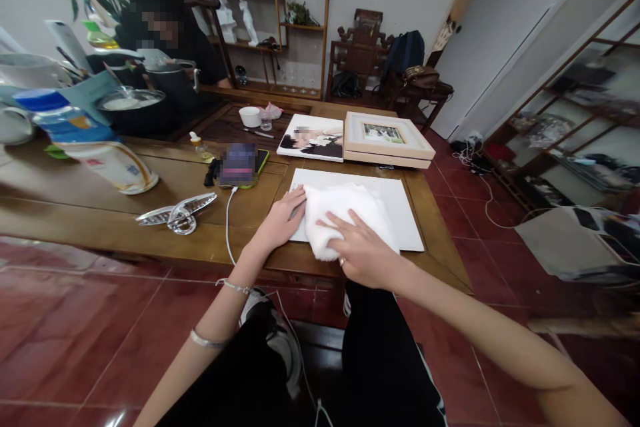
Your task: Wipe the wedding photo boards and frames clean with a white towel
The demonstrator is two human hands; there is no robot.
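Observation:
A fluffy white cloth (350, 204) lies bunched over a flat white panel (407, 220) near the table's front edge. My right hand (360, 247) presses down on the cloth, its fingers spread over the top and one finger tucked into a fold. To its left, my left hand (286, 217) rests flat at the panel's left edge, fingers stretched out and tips close to the cloth's corner. The cloth hides the middle of the panel. Whether the panel is a board or a closed device, I cannot tell.
Behind the panel lie a photo print (313, 138) and a framed picture (390, 137). Leftward are a phone (239, 164) with a white cable (228, 224), a clear hair clip (180, 212), a dropper bottle (200, 147) and a blue-capped bottle (90, 140). A person (160, 20) sits across the table.

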